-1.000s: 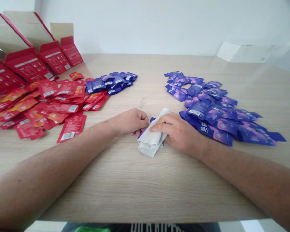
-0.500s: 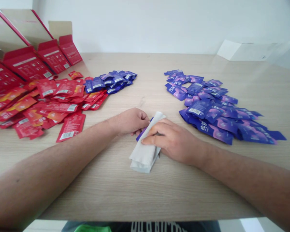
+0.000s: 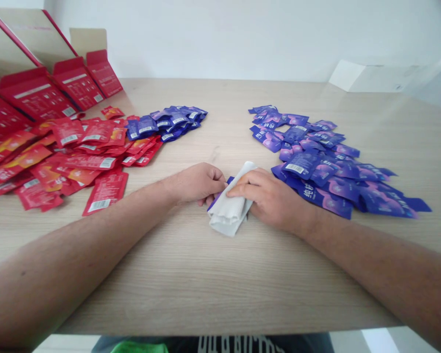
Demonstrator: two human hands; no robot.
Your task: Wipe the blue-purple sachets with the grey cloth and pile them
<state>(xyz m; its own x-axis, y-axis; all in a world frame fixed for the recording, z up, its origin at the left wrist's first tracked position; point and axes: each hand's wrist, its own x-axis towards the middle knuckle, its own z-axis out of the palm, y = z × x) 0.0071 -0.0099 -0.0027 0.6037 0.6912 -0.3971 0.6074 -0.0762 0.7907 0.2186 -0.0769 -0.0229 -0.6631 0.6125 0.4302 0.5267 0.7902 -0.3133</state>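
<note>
Mostly hidden: a purple sachet [image 3: 218, 194] between the left hand [image 3: 197, 183] and right hand [image 3: 270, 198], covered by a folded white cloth [image 3: 230, 208], only its corners peeking out. Fingertips of the left hand tucked out of sight against the cloth. Too small to read: print and barcodes on the red sachets [image 3: 64, 159] far left of the left hand, and on the purple sachets [image 3: 327, 166] just beyond the right hand. Cut off by the left and top edges: red cartons [image 3: 33, 90]. Cropped at the lower edge: both forearms, the near rim of the bench [image 3: 220, 284]. Pale and indistinct beyond the right hand: a white box [image 3: 367, 78].
</note>
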